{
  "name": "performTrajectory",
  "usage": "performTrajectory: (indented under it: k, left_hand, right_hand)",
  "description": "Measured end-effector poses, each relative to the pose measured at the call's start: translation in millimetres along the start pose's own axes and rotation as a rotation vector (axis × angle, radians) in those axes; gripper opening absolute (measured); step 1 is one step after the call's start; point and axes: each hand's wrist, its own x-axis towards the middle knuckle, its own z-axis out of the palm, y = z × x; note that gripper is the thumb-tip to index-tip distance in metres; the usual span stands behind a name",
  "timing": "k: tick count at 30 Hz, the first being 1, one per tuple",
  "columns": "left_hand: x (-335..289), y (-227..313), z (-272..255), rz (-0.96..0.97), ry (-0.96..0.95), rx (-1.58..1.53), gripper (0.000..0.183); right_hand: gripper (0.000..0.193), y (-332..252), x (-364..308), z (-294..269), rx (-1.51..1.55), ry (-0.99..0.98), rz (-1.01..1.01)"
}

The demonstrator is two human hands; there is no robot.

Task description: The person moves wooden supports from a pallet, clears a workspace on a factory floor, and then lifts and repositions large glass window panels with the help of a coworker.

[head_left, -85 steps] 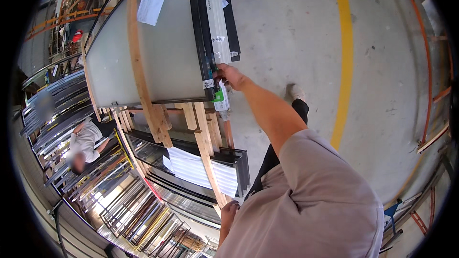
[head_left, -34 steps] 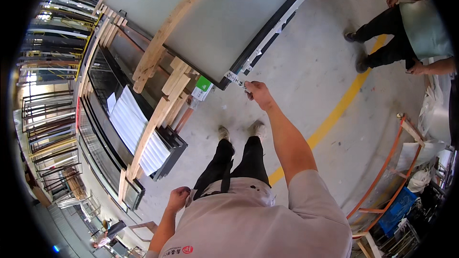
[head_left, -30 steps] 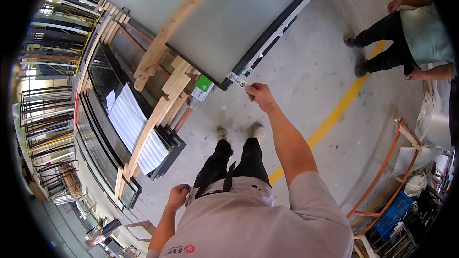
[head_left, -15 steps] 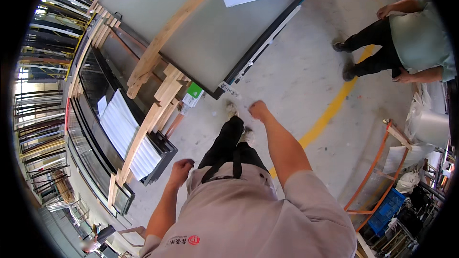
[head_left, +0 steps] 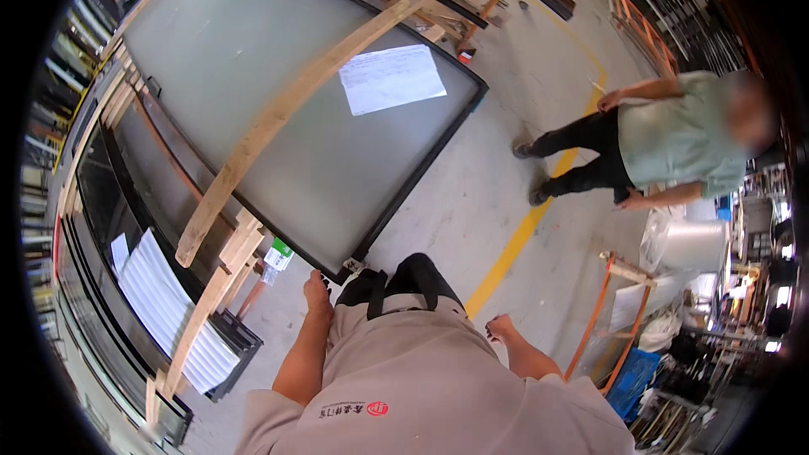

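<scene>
My left hand [head_left: 317, 293] is beside the near corner of a large glass panel [head_left: 379, 168] in a black frame. Its fingers are loosely curled, with nothing visible in them; I cannot tell whether they touch the frame. My right hand [head_left: 500, 329] hangs low on the right, over the floor. Its fingers are curled in and hold nothing I can see. A sheet of white paper [head_left: 393, 80] lies on the glass. Across the panel runs a long wooden batten [head_left: 295, 114]. A green and white label [head_left: 277, 254] shows near my left hand.
Framed panels with ribbed white sheets [head_left: 173, 307] and wooden strips stand on the left. A person [head_left: 674, 131] in a light green shirt stands at the right by a yellow floor line [head_left: 514, 257]. An orange rack [head_left: 590, 320] and a blue crate [head_left: 634, 383] are at the lower right.
I have come closer to the panel, whose corner is now by my left hand. My right hand has swung back towards my body. The other person appears further left in view.
</scene>
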Motion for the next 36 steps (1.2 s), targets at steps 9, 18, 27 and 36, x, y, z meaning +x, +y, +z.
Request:
performTrajectory:
  k: [9, 18, 27, 36]
  left_hand:
    - [-25.2, 3.8, 26.2, -0.076, 0.243, -0.306, 0.039]
    - [-35.2, -51.1, 35.6, -0.350, 0.498, -0.759, 0.055]
    - [-8.3, 4.6, 51.1, -0.067, 0.517, -0.332, 0.041]
    - [12.0, -1.7, 43.0, -0.181, 0.500, -0.324, 0.051]
  right_hand:
    - [0.028, -246.3, 68.6, -64.8, 0.343, -0.207, -0.345]
    - [0.057, -526.7, 69.7, -121.7, 0.827, -0.429, -0.378]
    - [0.038, -573.0, 99.2, -108.0, 1.169, -0.719, -0.261]
    - [0.050, -586.1, 75.3, -105.5, 1.104, -0.557, -0.144]
